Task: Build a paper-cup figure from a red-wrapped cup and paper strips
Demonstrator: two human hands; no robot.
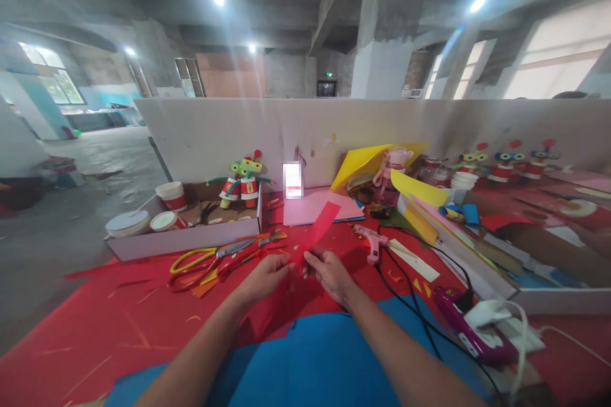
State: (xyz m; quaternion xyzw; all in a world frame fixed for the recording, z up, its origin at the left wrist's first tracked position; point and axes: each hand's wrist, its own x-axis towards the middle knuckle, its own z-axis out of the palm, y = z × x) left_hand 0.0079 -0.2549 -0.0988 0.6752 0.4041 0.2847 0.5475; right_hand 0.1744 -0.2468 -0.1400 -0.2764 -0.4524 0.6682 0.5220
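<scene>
A red paper strip point(326, 222) slants up and to the right between my two hands, over the middle of the red-covered table. My left hand point(273, 275) is closed, its thumb and fingers pinching the strip near its lower part. From the other side my right hand point(329, 272) pinches the same strip, close to the left fingertips. The strip's lower part is hard to tell from the red tabletop. Left of my hands lie yellow-handled scissors point(193, 259) and red-handled scissors point(191, 278). To the right rests a pink glue gun point(373, 243).
A white-walled box point(181, 238) at the left holds paper cups and cup figures point(249, 186). Pink paper point(322, 206) lies ahead. A purple power strip point(470, 327) with cables is at the right, beside another box point(563, 299). Blue sheet point(334, 362) lies in front.
</scene>
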